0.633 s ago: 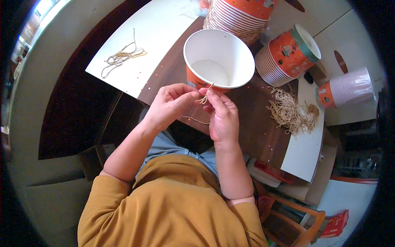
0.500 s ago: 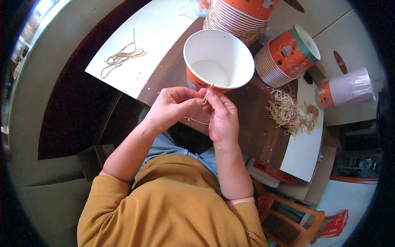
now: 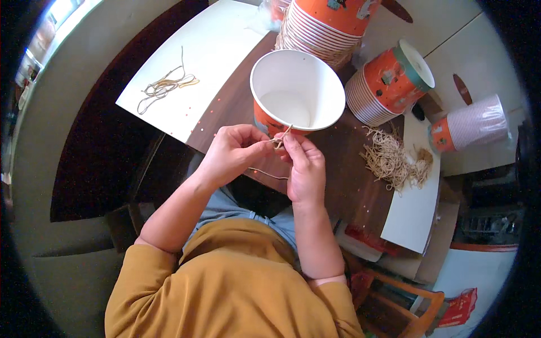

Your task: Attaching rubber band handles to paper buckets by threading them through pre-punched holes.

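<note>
A length of beige cord (image 3: 278,143) is pinched between the fingertips of both hands, bent into a small loop or knot. My left hand (image 3: 234,151) closes on it from the left, thumb against forefinger. On the other side my right hand (image 3: 305,163) grips it the same way, and a short cord end sticks up past its thumb. Behind my fingers stands an orange paper bucket (image 3: 298,84) with a white inside, its mouth tilted toward me. The cord's tail runs below my hands, over the table edge.
The dark brown table (image 3: 349,180) has white end panels. Loose cord (image 3: 163,87) lies at left, a tangled cord pile (image 3: 389,158) at right. Stacked orange buckets (image 3: 327,28) rise behind, with a shorter stack (image 3: 383,84) and a wrapped stack (image 3: 470,125) at right. A wooden chair (image 3: 420,304) stands lower right.
Both hands have stayed together on the cord, and the small loop between the fingertips now shows more plainly. The view has shifted slightly, so the bucket and hands sit a little lower.
</note>
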The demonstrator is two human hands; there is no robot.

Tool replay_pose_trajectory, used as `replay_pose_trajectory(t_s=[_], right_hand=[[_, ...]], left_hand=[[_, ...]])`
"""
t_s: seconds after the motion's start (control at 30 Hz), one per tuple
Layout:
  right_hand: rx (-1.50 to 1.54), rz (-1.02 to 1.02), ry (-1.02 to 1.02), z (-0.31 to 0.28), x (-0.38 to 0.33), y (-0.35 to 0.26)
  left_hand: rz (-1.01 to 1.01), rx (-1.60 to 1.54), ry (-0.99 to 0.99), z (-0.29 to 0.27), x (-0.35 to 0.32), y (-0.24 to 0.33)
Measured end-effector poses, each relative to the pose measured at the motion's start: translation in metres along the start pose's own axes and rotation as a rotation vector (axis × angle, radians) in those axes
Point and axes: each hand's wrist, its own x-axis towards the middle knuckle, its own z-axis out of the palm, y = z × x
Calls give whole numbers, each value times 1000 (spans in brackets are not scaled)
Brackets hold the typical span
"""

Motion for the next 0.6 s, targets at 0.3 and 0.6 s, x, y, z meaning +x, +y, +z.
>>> replay_pose_trajectory(t_s=[0.3, 0.6], right_hand=[[-397, -132, 10, -16, 3, -7], [-782, -371, 45, -15, 1, -16]], left_hand=[[7, -60, 34, 1, 2, -4], [-2, -98, -11, 0, 1, -1]])
